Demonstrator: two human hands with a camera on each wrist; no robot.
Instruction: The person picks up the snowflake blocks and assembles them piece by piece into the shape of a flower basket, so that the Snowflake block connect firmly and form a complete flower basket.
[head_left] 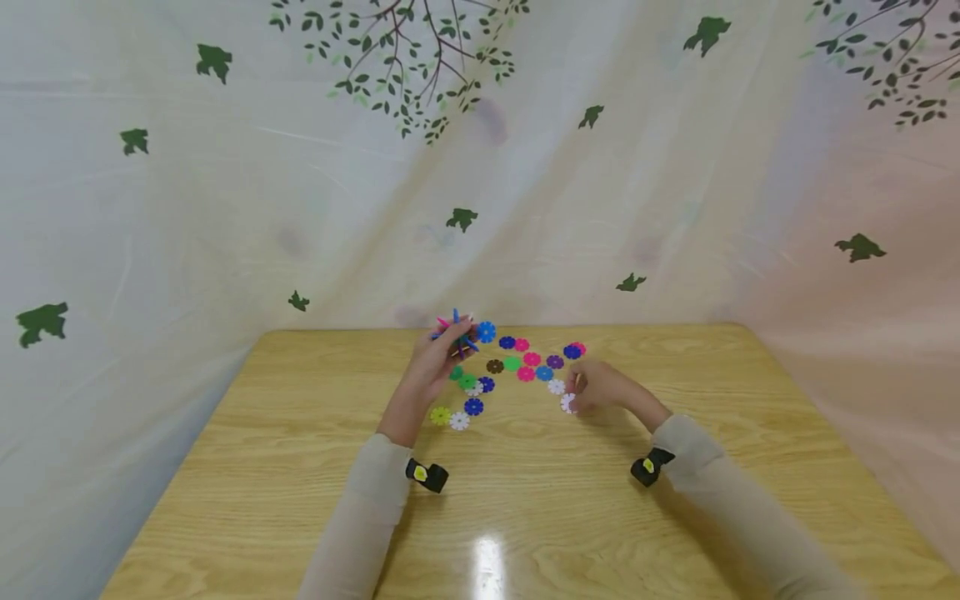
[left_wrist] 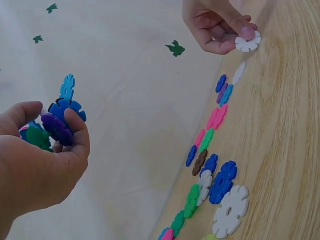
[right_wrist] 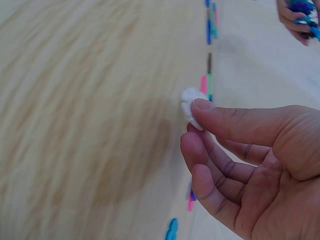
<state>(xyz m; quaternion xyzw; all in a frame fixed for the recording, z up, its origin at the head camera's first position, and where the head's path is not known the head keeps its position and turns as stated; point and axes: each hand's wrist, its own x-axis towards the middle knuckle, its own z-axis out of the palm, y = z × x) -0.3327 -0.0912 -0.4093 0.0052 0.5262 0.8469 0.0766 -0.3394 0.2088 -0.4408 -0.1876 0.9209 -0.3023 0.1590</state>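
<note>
My left hand (head_left: pixel 437 357) grips a cluster of interlocked snowflake discs (left_wrist: pixel 59 127) in blue, purple, green and pink, held above the far part of the table. A light blue disc (left_wrist: pixel 67 87) sticks out from the top of the cluster. Between thumb and fingers of my right hand (head_left: pixel 600 387) a white snowflake disc (right_wrist: pixel 188 102) is pinched by its edge. Close by that hand, another white disc (head_left: pixel 557 387) lies on the table. Several loose discs in pink, green, brown and blue are spread between the two hands, among them a brown disc (head_left: pixel 495 367).
Below the left hand lie a yellow disc (head_left: pixel 440 416), a white disc (head_left: pixel 459 421) and a blue disc (head_left: pixel 473 407). The wooden table (head_left: pixel 562 517) ends at a pale curtain (head_left: pixel 360 250) printed with leaves. Dark cameras are strapped to both wrists.
</note>
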